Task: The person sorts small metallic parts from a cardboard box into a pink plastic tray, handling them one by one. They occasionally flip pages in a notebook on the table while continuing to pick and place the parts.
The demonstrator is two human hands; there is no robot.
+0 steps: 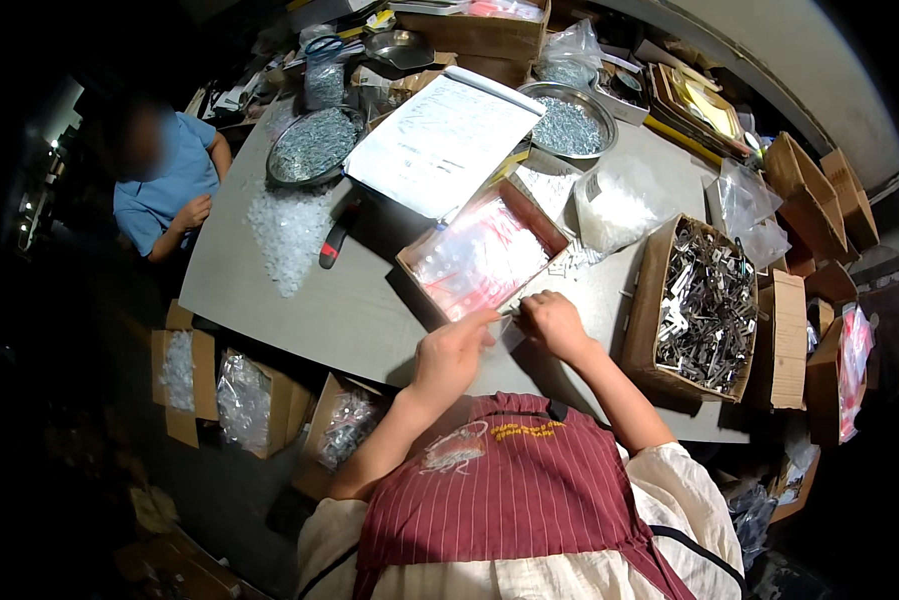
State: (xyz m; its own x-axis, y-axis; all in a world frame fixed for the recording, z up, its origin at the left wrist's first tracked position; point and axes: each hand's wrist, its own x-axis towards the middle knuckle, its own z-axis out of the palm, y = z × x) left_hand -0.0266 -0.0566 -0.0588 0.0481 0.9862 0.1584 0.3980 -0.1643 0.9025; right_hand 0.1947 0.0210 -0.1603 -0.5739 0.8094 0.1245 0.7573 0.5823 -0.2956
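Note:
My left hand (pixel 449 358) is closed in a pinch at the edge of a small clear plastic bag (pixel 512 337), at the table's near edge. Close by on its right, my right hand (pixel 553 324) has its fingers curled together at the bag's other side. Whether a small part sits between those fingers is too fine to make out. Just beyond both hands stands an open cardboard box (pixel 427 262) filled with flat clear bags with red edges (pixel 489 250). To the right, a deep carton (pixel 644 335) holds a heap of small metal parts (pixel 707 305).
Round metal trays of screws, a left one (pixel 314 145) and a right one (pixel 572 120), flank a clipboard of papers (pixel 444 140). Small white plastic pieces (pixel 287 235) lie near a red-black tool (pixel 338 238). A person in blue (pixel 169 180) is at the far left. Cartons (pixel 259 400) stand below the table.

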